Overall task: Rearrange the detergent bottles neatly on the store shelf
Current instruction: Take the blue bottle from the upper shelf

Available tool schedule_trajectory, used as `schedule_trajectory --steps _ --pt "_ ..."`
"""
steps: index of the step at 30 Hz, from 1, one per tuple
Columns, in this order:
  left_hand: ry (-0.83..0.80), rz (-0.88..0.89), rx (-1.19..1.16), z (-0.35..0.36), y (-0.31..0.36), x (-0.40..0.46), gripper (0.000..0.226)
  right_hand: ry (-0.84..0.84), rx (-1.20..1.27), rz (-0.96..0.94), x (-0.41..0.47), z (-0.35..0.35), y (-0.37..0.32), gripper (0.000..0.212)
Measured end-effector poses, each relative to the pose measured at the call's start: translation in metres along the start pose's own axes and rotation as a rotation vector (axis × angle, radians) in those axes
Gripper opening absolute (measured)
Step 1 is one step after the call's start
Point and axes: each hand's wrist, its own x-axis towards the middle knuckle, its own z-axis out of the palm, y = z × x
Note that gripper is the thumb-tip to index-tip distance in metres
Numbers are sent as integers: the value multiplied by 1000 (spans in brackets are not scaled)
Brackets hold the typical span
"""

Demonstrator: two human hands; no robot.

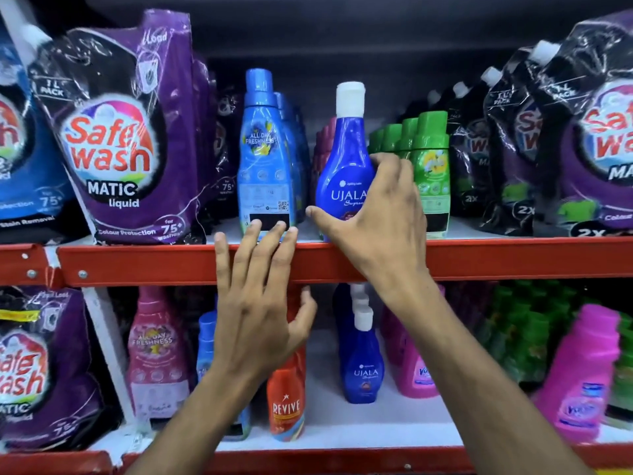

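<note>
A dark blue Ujala bottle (344,166) with a white cap stands upright at the front of the upper shelf (496,257). My right hand (373,214) wraps around its lower right side, thumb under the label. To its left stands a light blue bottle (262,156) with more of the same behind it. My left hand (260,303) is spread open in front of the red shelf rail, fingertips just below that light blue bottle, holding nothing. Green bottles (428,159) stand in a row right of the Ujala bottle, partly hidden by my fingers.
Purple Safewash pouches (123,138) fill the upper shelf's left, black and purple pouches (561,149) its right. Below stand a pink bottle (156,354), a red Revive bottle (287,402), blue Ujala bottles (362,365) and magenta bottles (579,375).
</note>
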Motion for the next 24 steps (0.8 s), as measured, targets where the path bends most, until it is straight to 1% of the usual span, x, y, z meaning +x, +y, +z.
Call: schedule_trajectory --steps 4,6,10,12,15,18,21,24 --pt "11 0 19 1 0 0 72 86 76 -28 -2 0 3 89" --pt "16 -1 21 2 0 0 71 157 117 -46 -3 -3 4 87" --pt "32 5 20 4 0 -1 70 310 213 -87 -2 -23 2 85" --pt "29 4 23 3 0 -1 69 346 241 -109 -5 -37 1 85" --pt "27 -10 30 2 0 1 67 334 277 -136 -18 -56 4 85" --pt "26 -28 42 2 1 1 66 263 296 -156 -44 -66 14 84" --pt "19 -37 48 2 2 1 65 174 294 -177 -75 -65 32 84" --pt "25 -46 42 2 2 1 65 120 281 -162 -104 -58 52 82"
